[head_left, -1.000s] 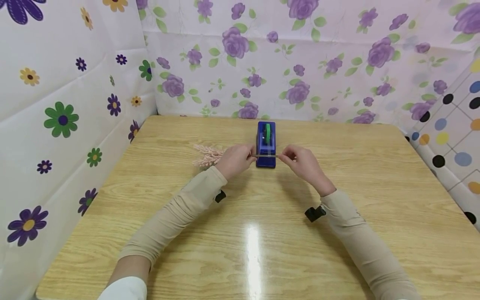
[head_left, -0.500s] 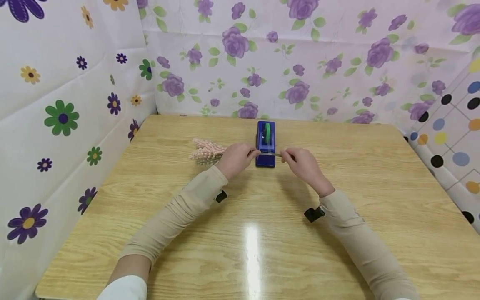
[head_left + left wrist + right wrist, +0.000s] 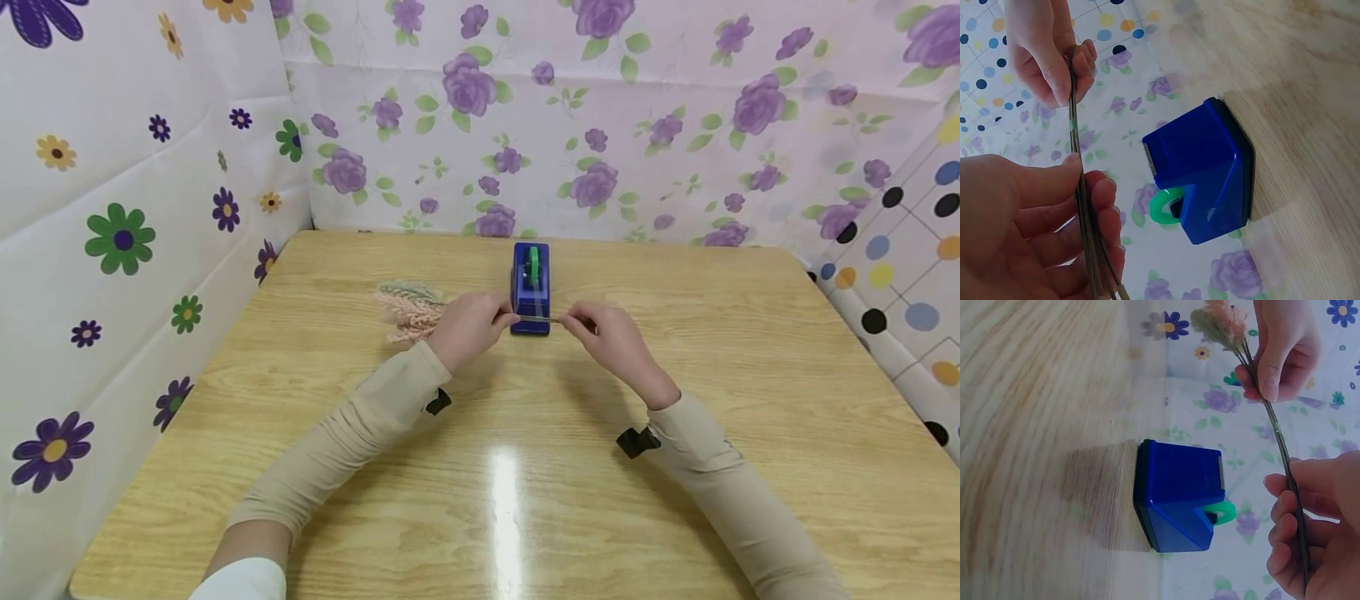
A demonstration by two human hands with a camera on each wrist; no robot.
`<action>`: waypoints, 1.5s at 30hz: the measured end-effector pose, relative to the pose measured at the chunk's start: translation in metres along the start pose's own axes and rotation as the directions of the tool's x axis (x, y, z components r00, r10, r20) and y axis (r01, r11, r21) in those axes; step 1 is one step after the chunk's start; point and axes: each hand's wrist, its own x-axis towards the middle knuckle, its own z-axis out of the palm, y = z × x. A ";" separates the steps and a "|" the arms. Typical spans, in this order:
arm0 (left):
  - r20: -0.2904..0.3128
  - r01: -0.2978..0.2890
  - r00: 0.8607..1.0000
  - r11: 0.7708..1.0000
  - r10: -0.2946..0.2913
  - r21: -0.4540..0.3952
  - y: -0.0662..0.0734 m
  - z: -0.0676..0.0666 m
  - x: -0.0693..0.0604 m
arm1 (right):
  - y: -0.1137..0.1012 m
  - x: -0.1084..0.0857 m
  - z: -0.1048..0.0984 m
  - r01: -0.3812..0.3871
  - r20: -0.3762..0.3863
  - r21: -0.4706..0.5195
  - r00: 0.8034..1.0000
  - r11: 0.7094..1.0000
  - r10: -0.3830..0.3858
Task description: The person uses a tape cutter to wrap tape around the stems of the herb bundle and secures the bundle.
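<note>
My left hand (image 3: 470, 331) pinches a bunch of thin dark flower stems (image 3: 1074, 140) between thumb and fingers. Its fluffy heads (image 3: 412, 310), pink and pale green, stick out to the left of that hand. Farther along the same stems, my right hand (image 3: 611, 340) grips them with curled fingers. A short shiny band, which looks like clear tape (image 3: 1277, 427), goes round the stems between the two hands. Behind and below the stems stands a blue tape dispenser (image 3: 531, 287) with a green roll core (image 3: 1165, 206) and a toothed cutting edge, apart from both hands.
The wooden table (image 3: 420, 500) reaches out on all sides of the hands. A flowered cloth (image 3: 637, 125) hangs behind its far edge, with patterned cloths on the left and right. Black camera mounts (image 3: 637, 442) sit under the wrists.
The bunch has turned between my hands, and the pale green heads now show at its far side. Both hands have dipped slightly nearer to me. The dispenser stands where it was.
</note>
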 end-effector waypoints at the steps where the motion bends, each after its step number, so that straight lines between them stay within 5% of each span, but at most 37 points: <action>1: -0.002 0.001 1.000 1.000 -0.001 -0.003 0.000 0.000 0.000 | 0.000 0.000 0.000 0.003 -0.008 0.004 1.000 1.000 -0.003; 13: 0.049 0.016 0.999 1.000 -0.016 -0.007 -0.003 0.002 0.005 | 0.000 0.002 0.002 -0.023 -0.030 0.038 0.999 0.999 0.024; 22: 0.070 0.033 0.997 0.999 -0.030 -0.038 -0.003 0.001 0.008 | 0.003 0.008 0.006 -0.074 0.121 -0.017 0.990 0.997 0.076; 31: 0.091 0.045 0.995 0.995 -0.038 -0.083 -0.001 0.003 0.011 | 0.007 0.006 0.010 -0.044 0.023 -0.002 0.999 0.999 0.044; 38: 0.069 0.039 0.997 0.998 -0.037 -0.040 -0.001 0.007 0.013 | 0.007 0.005 0.011 -0.019 -0.059 0.021 0.998 1.000 0.020; 45: 0.064 0.027 0.998 0.999 -0.026 -0.023 -0.001 0.009 0.014 | 0.007 0.007 0.009 -0.032 -0.061 0.017 0.998 0.999 0.033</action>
